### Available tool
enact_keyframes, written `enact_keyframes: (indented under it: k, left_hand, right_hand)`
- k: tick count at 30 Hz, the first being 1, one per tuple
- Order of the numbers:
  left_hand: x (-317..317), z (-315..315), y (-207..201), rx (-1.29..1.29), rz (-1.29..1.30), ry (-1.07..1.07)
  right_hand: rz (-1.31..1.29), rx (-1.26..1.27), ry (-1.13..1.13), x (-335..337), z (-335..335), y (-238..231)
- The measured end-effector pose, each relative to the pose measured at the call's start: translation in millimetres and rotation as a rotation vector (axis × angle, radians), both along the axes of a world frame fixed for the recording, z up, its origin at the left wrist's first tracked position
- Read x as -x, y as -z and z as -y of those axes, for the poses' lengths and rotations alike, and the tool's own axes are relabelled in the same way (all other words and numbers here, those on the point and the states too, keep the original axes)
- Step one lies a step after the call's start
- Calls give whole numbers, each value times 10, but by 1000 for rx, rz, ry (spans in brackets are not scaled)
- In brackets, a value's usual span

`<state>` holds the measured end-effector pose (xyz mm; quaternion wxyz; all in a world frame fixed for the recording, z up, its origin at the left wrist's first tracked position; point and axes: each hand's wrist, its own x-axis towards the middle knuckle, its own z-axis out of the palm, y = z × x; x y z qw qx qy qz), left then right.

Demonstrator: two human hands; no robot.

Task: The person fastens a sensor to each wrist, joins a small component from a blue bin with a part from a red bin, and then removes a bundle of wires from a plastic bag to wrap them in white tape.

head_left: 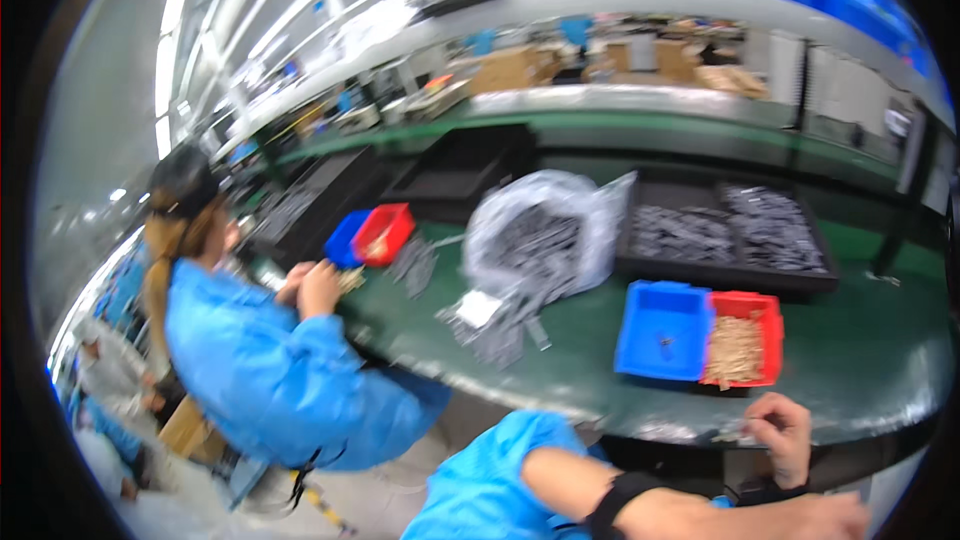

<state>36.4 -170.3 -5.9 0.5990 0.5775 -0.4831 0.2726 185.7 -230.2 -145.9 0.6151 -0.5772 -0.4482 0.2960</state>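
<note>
My left arm crosses the lower edge from a blue sleeve, with a black band round the forearm. It ends in my left hand (838,516), which is smeared by motion at the lower right, so its fingers cannot be read. Behind it, at the table's front edge, my right hand (782,435) is raised with curled fingers; whatever they hold, if anything, is too small to make out. Just beyond stands a red bin (772,340) holding many small tan pieces (735,348). A blue bin (655,325) adjoins it on the left, with a tiny dark item inside.
On the green table (580,370) sit a clear plastic bag (490,240) of grey strips, a loose pile of strips (500,330), and a black tray (728,275) of grey parts. A co-worker in blue (270,370) handles small pieces at the left. A shelf runs behind.
</note>
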Motion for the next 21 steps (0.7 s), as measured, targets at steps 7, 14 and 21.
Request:
enact_keyframes:
  k: [7, 14, 21]
  left_hand:
    - [-232, -946, 533, -437, -222, -747]
    - [-536, -1155, 1143, -405, -446, -1536]
    - [-692, -1171, 1197, -413, -438, -1528]
  right_hand:
    - [20, 4, 119, -229, -389, -91]
    - [120, -17, 279, -307, -617, 81]
    - [408, -58, 285, -371, -673, -66]
